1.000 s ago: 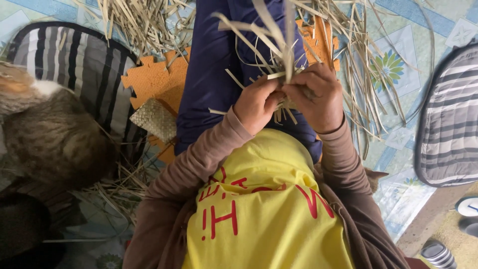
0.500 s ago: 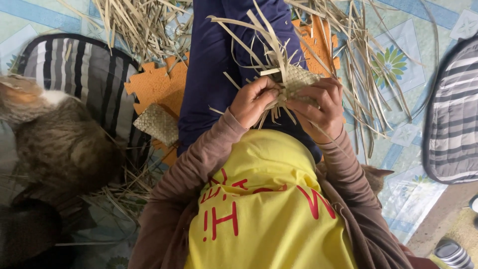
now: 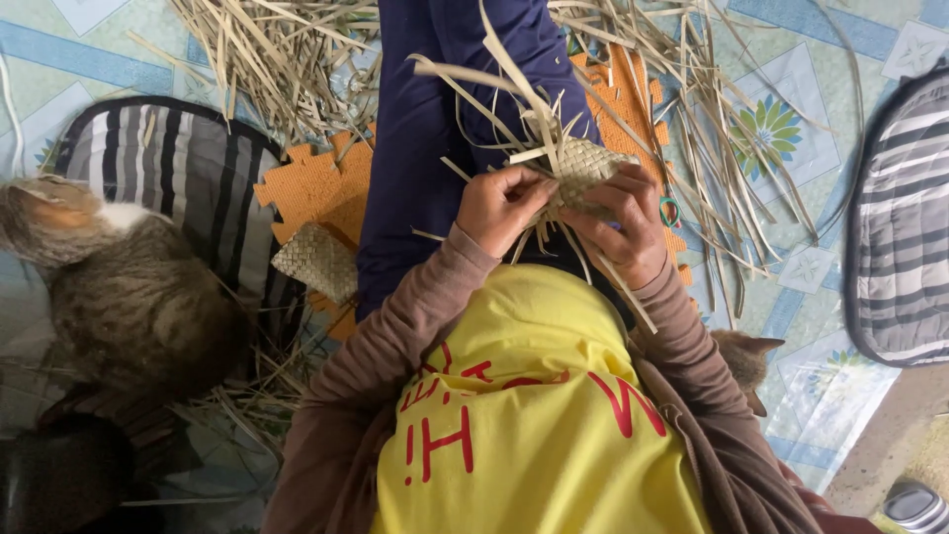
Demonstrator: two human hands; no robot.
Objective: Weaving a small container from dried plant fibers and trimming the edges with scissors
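Left hand [image 3: 502, 206] and right hand [image 3: 621, 229] pinch the woven piece [image 3: 583, 170] over the lap – fingers pressed together on its edges. Keep strips [image 3: 514, 94] taut – tuck each flat, no gaps.

A tabby cat with a white neck patch [image 3: 119, 287] sits on a black-and-grey striped cushion [image 3: 173, 168]. Just beside it lies a small finished woven straw pouch [image 3: 316, 262] on orange interlocking foam mats [image 3: 316, 188]. A second striped cushion [image 3: 905, 227] rests at the right edge, on a pale blue patterned floor sheet [image 3: 791, 129].
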